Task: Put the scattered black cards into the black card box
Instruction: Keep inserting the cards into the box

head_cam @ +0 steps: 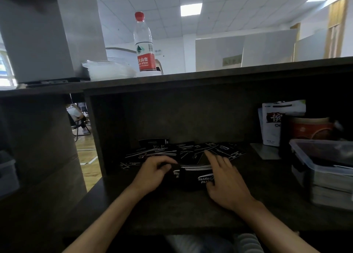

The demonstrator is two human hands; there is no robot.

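My left hand (154,171) curls around the left end of the black card box (193,178), gripping it. My right hand (224,180) rests on the box's right end, thumb at its side, forefinger stretched out flat over the stack of cards (196,167) in it. Just beyond both hands, the scattered black cards (183,150) lie spread over the dark desk (172,210).

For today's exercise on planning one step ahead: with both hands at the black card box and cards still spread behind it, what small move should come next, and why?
Probably reach the right hand forward to gather some scattered black cards. The black card box already shows a stack inside, the left hand grips its end, and many cards still lie loose behind it.
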